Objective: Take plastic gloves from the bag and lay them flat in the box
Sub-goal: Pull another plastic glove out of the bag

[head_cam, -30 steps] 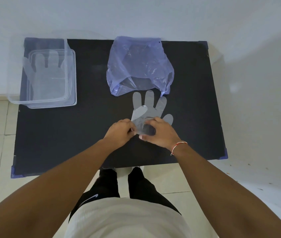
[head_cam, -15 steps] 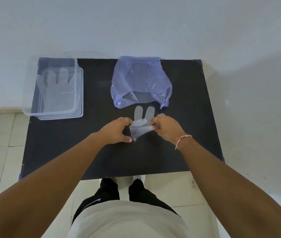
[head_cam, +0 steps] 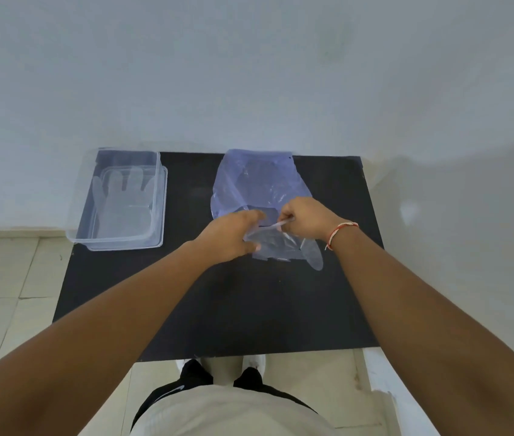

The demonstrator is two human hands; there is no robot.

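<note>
Looking down from the head view: black counter (head_cam: 218, 309) set against a pale wall, tiled floor around it.

Both hands are raised over the middle of the counter, holding one clear plastic glove (head_cam: 284, 243) between them. Right hand (head_cam: 304, 217): fingers (head_cam: 284, 223) closed in a pinch on the glove's upper edge, which is pulled into a thin taut strip. Red-and-white thread bracelet (head_cam: 340, 232) on that wrist. Left hand (head_cam: 232, 236): fingers curled, closed on the glove's left edge; thumb tip visible at the lower side of the film. The glove hangs below the hands as a crumpled sheet, one rounded finger lobe (head_cam: 315, 258) drooping to the lower right. Whether it touches the counter I cannot tell.

Blue-tinted plastic bag (head_cam: 259, 180) lies at the back centre of the counter, just behind the hands; its near edge is partly covered by them. Contents not legible through the film.

Clear rectangular box (head_cam: 158, 196) sits at the back left corner, well apart from the hands. One glove in the box (head_cam: 123, 206) lies flat on the bottom, its digits towards the wall.

Lower edge of view: pale shirt, dark trousers.
</note>
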